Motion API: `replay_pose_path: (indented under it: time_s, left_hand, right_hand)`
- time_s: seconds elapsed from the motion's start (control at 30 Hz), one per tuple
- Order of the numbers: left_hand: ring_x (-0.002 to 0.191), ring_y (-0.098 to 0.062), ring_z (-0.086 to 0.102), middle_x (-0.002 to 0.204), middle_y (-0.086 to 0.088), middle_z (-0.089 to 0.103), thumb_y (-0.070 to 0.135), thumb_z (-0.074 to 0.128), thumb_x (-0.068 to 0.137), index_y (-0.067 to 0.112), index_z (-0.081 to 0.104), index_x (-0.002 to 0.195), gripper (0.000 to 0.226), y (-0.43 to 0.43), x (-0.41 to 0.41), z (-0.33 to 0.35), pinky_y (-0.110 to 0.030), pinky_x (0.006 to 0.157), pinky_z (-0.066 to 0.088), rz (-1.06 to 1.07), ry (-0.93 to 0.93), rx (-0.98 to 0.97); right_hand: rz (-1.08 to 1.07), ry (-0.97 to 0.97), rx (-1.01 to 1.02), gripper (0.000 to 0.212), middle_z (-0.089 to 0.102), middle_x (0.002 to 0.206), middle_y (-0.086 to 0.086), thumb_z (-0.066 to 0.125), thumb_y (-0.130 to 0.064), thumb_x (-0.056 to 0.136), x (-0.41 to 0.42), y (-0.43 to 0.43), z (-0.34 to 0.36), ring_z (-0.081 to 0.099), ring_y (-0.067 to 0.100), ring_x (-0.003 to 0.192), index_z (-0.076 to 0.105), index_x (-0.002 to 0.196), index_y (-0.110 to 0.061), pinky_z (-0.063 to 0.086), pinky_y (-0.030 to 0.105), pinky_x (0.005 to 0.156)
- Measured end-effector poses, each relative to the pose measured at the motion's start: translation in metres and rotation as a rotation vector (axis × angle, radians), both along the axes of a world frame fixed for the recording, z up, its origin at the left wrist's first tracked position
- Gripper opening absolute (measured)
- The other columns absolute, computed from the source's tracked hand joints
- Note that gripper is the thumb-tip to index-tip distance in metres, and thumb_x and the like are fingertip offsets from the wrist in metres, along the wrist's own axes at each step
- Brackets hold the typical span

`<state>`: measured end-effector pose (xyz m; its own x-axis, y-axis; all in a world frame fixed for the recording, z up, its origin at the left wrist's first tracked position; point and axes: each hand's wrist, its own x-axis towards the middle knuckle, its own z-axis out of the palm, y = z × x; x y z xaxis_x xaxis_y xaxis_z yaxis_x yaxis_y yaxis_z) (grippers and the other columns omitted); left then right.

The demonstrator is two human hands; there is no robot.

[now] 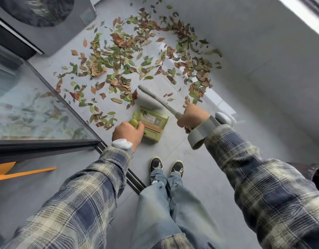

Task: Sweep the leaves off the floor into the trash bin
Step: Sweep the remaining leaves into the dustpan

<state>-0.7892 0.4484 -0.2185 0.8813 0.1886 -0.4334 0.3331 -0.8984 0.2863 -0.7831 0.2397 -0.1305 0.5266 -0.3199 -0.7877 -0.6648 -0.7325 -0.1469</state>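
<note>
Head view, looking down.

- Hands in frame: two, both in plaid sleeves (94,186).
- Left hand (127,133): fingers curled tight round the green handle of one dustpan (155,123).
- Right hand (192,115): fingers closed round the grey shaft of one broom (149,97), with thumb side toward the head.
- Dustpan: resting on the floor (191,159) just ahead of the feet, mouth facing the leaf pile. A few green leaves lie at its left edge beside the handle.
- Broom: head down at the dustpan mouth and touching its front lip. Bristles blurred.
- Leaves (130,56): too many to count (green, brown and rust mixed). Spread in one broad patch across the floor beyond the dustpan. One thicker band along the foot of the wall (253,42) on the right, and a small cluster left of the dustpan.
- Shoes (156,164): two, dark with pale laces, side by side behind the dustpan.
- Wrist units (121,144): two white, one per wrist.
- Strap (200,133): one grey loop, hanging from the right wrist.
- Appliance (47,24): one, grey with a round dark door, upper left.
- Glass panel (29,105): one, dark-framed, along the left.
</note>
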Motion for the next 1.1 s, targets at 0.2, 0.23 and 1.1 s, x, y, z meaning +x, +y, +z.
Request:
replay_pose_path:
  time_s: [0.2, 0.23, 1.1]
  left_hand:
    - [0.071, -0.037, 0.062, 0.075, -0.017, 0.065, 0.053, 0.056, 0.085, 0.015, 0.043, 0.061, 0.047, -0.007, -0.001, -0.003, -0.030, 0.060, 0.038, -0.006, -0.033, 0.013]
    - [0.070, -0.037, 0.062, 0.070, -0.014, 0.061, 0.053, 0.057, 0.085, 0.016, 0.040, 0.059, 0.048, -0.009, -0.001, -0.002, -0.030, 0.059, 0.038, -0.009, -0.034, 0.014]
    - [0.058, -0.029, 0.046, 0.070, -0.016, 0.065, 0.055, 0.060, 0.085, 0.019, 0.037, 0.053, 0.053, -0.003, -0.014, 0.005, -0.029, 0.057, 0.039, -0.020, -0.045, -0.032]
  right_hand:
    - [-0.143, -0.033, 0.121, 0.009, 0.061, 0.090, 0.012, 0.059, -0.006, 0.091, -0.011, 0.000, -0.034, 0.061, 0.024, 0.081, 0.054, 0.084, -0.003, 0.056, 0.036, 0.079]
    - [-0.165, -0.022, 0.141, 0.005, 0.062, 0.089, 0.013, 0.059, -0.005, 0.090, -0.013, 0.001, -0.039, 0.062, 0.025, 0.079, 0.055, 0.087, -0.002, 0.056, 0.036, 0.077]
    - [-0.578, -0.090, 0.300, 0.021, 0.056, 0.069, 0.015, 0.058, 0.001, 0.084, -0.064, -0.031, -0.014, 0.051, 0.022, 0.046, 0.063, 0.101, 0.012, 0.042, 0.027, 0.048]
